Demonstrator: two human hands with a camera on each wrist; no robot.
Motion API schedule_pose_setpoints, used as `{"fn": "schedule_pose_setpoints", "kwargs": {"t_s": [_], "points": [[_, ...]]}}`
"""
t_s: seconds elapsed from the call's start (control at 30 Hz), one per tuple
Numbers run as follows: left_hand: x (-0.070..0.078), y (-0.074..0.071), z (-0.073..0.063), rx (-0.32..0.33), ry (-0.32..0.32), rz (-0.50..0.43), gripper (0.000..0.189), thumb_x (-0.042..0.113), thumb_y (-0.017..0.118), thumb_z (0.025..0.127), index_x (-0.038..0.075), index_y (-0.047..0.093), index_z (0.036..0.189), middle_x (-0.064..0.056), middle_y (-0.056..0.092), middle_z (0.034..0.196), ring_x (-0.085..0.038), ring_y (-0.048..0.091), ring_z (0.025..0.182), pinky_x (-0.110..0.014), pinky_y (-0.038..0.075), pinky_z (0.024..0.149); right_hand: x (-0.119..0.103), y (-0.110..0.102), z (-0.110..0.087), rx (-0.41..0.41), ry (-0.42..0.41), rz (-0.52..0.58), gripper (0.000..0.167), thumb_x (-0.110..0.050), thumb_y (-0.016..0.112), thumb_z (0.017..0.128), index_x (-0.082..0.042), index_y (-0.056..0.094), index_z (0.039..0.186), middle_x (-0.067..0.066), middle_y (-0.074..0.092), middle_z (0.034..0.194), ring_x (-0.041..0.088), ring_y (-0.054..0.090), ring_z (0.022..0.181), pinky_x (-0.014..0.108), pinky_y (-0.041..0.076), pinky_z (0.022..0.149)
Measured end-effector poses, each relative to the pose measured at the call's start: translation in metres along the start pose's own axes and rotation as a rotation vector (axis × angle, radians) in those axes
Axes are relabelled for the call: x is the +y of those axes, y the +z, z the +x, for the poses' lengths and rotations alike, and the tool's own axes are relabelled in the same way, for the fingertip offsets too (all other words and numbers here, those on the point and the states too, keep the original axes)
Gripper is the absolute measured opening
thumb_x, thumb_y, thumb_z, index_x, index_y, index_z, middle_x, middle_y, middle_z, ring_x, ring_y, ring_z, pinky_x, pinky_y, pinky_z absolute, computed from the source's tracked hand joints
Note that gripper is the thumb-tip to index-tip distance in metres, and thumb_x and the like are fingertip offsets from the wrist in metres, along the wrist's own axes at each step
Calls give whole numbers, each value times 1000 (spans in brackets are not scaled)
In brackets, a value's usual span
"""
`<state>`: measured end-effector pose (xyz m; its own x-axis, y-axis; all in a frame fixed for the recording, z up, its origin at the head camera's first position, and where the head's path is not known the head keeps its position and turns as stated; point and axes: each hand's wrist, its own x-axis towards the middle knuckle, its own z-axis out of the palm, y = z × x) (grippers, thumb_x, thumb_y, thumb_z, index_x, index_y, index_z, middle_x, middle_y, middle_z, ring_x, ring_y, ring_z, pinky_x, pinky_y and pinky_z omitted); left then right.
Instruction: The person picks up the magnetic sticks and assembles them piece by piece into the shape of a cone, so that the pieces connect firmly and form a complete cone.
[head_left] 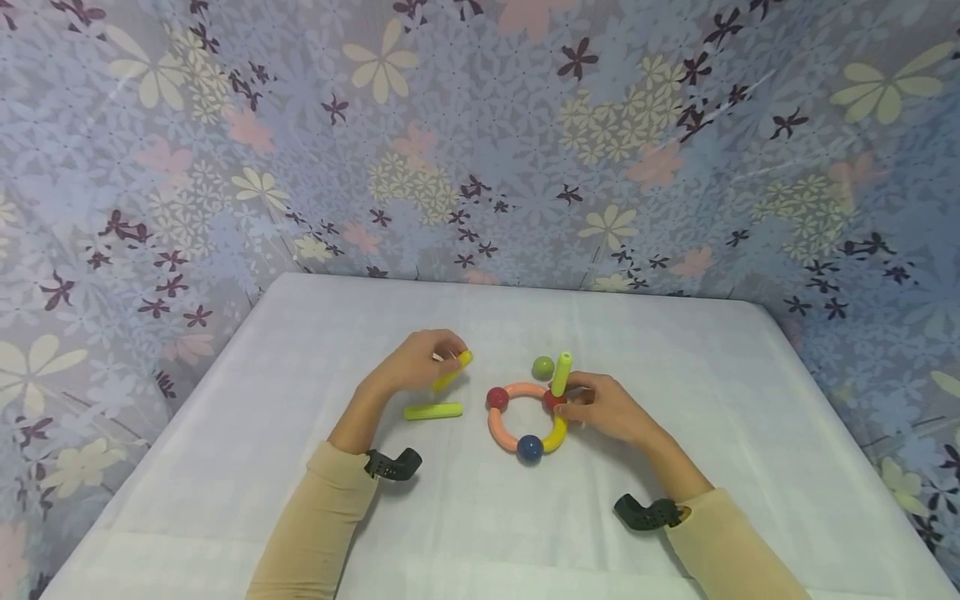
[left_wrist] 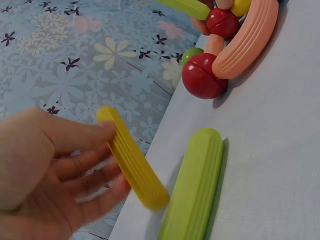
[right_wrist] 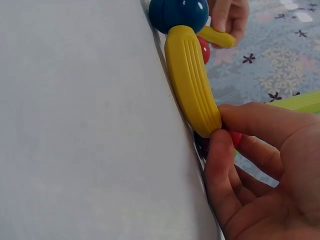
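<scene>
My left hand (head_left: pixel 425 360) pinches a straight, ridged yellow stick (left_wrist: pixel 134 160) between thumb and fingers, raised at a slant. On the table lies a ring of two orange curved pieces (head_left: pixel 501 429), a yellow curved piece (right_wrist: pixel 192 80), a blue ball (head_left: pixel 529 449) and two red balls. My right hand (head_left: pixel 606 408) grips the ring's right red ball (head_left: pixel 553 401), fingertips at the end of the yellow curve and partly hiding the ball. From that ball a lime-green stick (head_left: pixel 562 375) stands up. The other red ball (left_wrist: pixel 204 76) sits at the ring's left.
A second lime-green stick (head_left: pixel 433 411) lies on the white-covered table (head_left: pixel 225 467) below my left hand. Just behind the ring sits a loose green ball (head_left: pixel 543 367). Flowered cloth (head_left: pixel 480 150) hangs behind the table. Each wrist wears a black camera mount (head_left: pixel 395 465).
</scene>
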<state>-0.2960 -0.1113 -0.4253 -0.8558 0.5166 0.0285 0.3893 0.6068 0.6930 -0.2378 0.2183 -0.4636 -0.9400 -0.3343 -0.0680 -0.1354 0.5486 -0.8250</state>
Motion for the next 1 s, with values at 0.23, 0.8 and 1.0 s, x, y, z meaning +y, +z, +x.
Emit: {"fn": "schedule_pose_setpoints", "kwargs": {"t_s": [0.23, 0.8, 1.0], "points": [[4, 2, 3, 94, 64, -107, 19, 15, 65, 93, 12, 64, 111, 2, 65, 103, -14, 60, 99, -33, 48, 87, 1, 2, 1, -1, 32, 44, 43, -25, 77, 82, -12, 62, 120, 5, 65, 101, 23, 62, 76, 35, 52, 62], [23, 11, 3, 112, 159, -373, 21, 14, 73, 87, 13, 64, 106, 1, 67, 102, -15, 62, 99, -32, 50, 86, 0, 5, 1, -2, 19, 59, 44, -25, 78, 81, -8, 62, 118, 7, 64, 99, 22, 61, 73, 34, 52, 60], [26, 20, 5, 58, 170, -386, 21, 13, 72, 87, 13, 64, 107, 1, 66, 103, -15, 62, 101, -31, 51, 85, 2, 5, 1, -2, 24, 52, 44, -26, 78, 81, -9, 62, 119, 6, 64, 99, 21, 61, 74, 34, 51, 61]]}}
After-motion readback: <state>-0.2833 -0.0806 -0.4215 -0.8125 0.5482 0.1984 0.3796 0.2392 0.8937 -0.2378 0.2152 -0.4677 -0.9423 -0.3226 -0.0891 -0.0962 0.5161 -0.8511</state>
